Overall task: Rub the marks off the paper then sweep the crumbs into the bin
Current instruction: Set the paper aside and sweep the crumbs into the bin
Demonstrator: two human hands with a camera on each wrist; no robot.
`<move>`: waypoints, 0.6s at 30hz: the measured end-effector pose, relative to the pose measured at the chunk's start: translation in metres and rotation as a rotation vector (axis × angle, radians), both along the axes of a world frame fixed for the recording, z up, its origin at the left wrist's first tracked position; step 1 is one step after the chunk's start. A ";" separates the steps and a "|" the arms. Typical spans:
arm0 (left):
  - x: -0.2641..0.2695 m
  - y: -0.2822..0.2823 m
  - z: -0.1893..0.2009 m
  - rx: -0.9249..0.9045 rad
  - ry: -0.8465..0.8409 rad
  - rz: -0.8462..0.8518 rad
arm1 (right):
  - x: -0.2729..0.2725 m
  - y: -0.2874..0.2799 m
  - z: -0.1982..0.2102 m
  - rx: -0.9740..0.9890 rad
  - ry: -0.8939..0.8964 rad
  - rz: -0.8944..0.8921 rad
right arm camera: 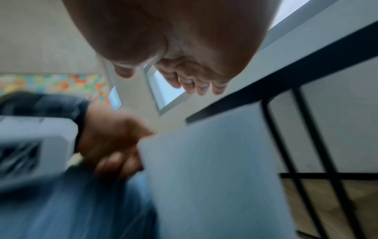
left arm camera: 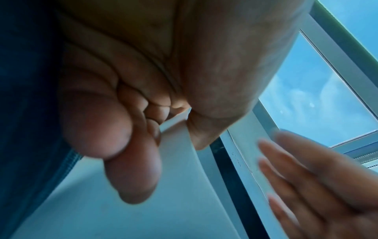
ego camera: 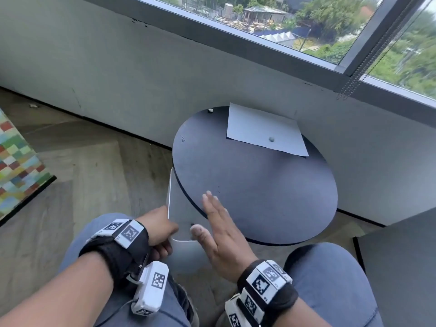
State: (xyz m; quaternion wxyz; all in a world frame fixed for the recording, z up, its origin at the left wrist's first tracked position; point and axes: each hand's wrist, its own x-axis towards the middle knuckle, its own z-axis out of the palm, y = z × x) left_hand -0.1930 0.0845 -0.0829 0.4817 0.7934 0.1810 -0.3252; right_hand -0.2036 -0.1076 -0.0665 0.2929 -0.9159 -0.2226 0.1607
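Observation:
A white sheet of paper (ego camera: 264, 131) lies at the far side of the round dark table (ego camera: 271, 199), with a small grey lump (ego camera: 271, 139) on it. My left hand (ego camera: 162, 228) grips the rim of a white bin (ego camera: 181, 208), held just below the table's near-left edge; in the left wrist view its fingers (left arm camera: 132, 169) curl round that rim (left arm camera: 178, 145). My right hand (ego camera: 217, 223) is flat with straight fingers at the table's edge above the bin, holding nothing. A few tiny specks (ego camera: 218, 188) lie just past its fingertips.
A small white lump (ego camera: 210, 110) sits at the table's far-left edge. A grey wall and window run behind the table. A colourful checked panel (ego camera: 16, 161) stands on the wooden floor at left. A grey surface (ego camera: 401, 256) is at right. My knees are below.

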 end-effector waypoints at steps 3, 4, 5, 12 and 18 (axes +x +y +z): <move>0.002 0.000 -0.006 -0.015 0.023 0.024 | 0.029 -0.054 0.004 0.077 -0.045 -0.418; 0.002 0.000 -0.007 -0.020 0.030 0.027 | 0.042 -0.076 0.002 0.007 -0.040 -0.558; 0.002 0.000 -0.008 -0.026 0.033 0.032 | 0.053 -0.097 -0.001 -0.091 -0.014 -0.662; 0.003 0.000 -0.012 -0.007 0.027 0.050 | 0.023 -0.060 -0.021 -0.474 -0.011 -0.446; 0.000 0.000 -0.008 0.051 -0.008 0.010 | -0.008 -0.014 -0.006 0.075 -0.015 -0.043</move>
